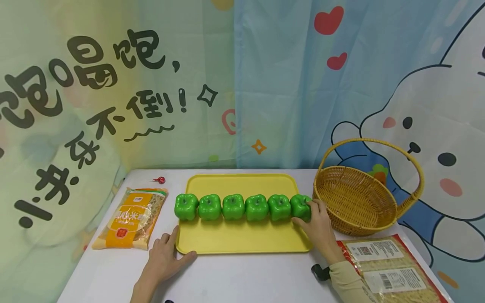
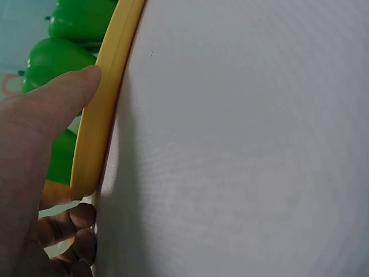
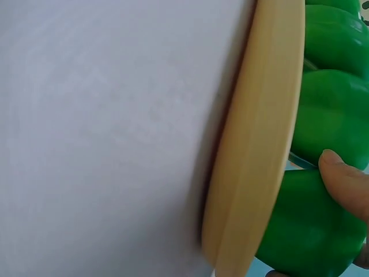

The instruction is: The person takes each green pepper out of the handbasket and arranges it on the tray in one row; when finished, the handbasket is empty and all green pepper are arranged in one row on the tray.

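Observation:
Several glossy green bell peppers stand side by side in a row on a yellow tray [image 1: 242, 240]. My right hand [image 1: 316, 223] grips the rightmost green bell pepper [image 1: 300, 205], with its thumb in front and its fingers over the far right side. In the right wrist view that same pepper [image 3: 311, 225] shows beside the thumb. At the tray's front left corner is my left hand [image 1: 164, 259]. Its straight thumb [image 2: 75, 92] touches the front rim, while the other fingers lie along the left side. The leftmost bell pepper [image 1: 186, 207] overlaps the tray's left rim.
A wicker basket [image 1: 356, 198] with a tall handle stands right of the tray. Before it lies a red-edged food packet [image 1: 392, 267]. An orange and clear packet [image 1: 130, 219] is on the left, with a small red item [image 1: 161, 180] behind it on the white table [image 1: 242, 277].

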The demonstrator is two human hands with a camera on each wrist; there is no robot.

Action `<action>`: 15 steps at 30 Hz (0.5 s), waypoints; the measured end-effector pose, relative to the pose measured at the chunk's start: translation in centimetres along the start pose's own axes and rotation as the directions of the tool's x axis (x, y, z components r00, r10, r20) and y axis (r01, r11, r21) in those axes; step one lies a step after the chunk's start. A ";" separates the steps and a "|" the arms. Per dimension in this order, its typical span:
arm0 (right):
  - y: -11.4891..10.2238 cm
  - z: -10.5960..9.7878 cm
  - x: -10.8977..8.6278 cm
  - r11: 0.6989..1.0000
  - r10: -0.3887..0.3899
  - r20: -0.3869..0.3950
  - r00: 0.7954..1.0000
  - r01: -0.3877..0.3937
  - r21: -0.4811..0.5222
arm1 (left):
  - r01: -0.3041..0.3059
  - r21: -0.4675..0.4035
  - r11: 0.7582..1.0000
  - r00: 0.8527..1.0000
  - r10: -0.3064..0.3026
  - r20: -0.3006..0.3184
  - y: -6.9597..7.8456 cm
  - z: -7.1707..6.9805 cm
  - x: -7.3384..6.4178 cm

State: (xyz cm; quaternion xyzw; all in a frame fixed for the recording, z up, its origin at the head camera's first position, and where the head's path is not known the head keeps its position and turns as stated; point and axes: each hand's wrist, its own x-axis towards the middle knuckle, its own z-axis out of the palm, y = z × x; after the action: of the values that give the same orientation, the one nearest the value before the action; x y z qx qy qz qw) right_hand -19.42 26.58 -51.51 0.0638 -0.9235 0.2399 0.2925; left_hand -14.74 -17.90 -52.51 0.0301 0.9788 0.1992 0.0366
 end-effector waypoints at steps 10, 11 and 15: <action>-0.2 0.2 0.3 0.998 0.069 0.062 0.996 -0.069 -0.010 | 0.000 0.013 1.000 1.000 0.001 -0.009 -0.2 0.1 0.1; -0.3 0.2 0.3 0.997 0.079 0.068 0.995 -0.078 -0.009 | -0.001 0.013 1.000 1.000 0.001 -0.009 -0.2 0.1 0.1; -0.4 0.2 0.3 0.995 0.101 0.085 0.991 -0.101 -0.007 | -0.002 0.015 1.000 1.000 0.002 -0.008 -0.2 0.0 0.1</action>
State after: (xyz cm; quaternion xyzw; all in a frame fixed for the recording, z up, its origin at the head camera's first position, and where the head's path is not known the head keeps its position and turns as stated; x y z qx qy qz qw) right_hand -19.68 26.19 -51.32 0.0269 -0.9376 0.2501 0.2402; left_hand -14.86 -18.05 -52.60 0.0307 0.9804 0.1921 0.0325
